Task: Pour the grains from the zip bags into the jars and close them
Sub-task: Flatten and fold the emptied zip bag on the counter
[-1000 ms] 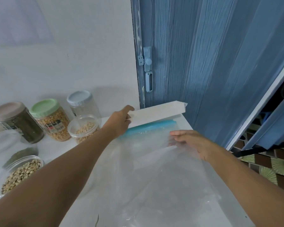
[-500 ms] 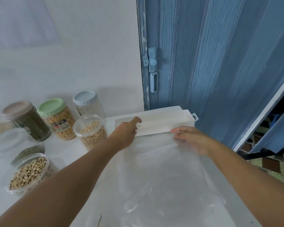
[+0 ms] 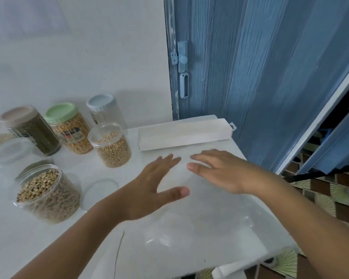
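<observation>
An empty clear zip bag [image 3: 199, 222] lies flat on the white table [image 3: 38, 248]. My left hand [image 3: 155, 186] and my right hand [image 3: 222, 170] hover over its far end, fingers straight and spread, holding nothing. A long white box [image 3: 183, 133] rests on the bag's top edge. Two jars stand without lids: a wide one with pale beans [image 3: 48, 194] at the left and a taller one with yellowish grains [image 3: 113, 146]. Behind them stand three lidded jars: brown-lidded [image 3: 30, 129], green-lidded [image 3: 69, 127] and pale-blue-lidded [image 3: 105, 109].
A clear lid [image 3: 101, 190] lies on the table beside the wide jar; another clear lid [image 3: 8, 150] lies at the far left. A blue folding door [image 3: 250, 67] stands right behind the table. The table's right edge drops to a patterned floor [image 3: 330, 198].
Both hands let go of the white box and drew back toward me over the bag. The box now lies on the bag's blue zip edge, hiding it.
</observation>
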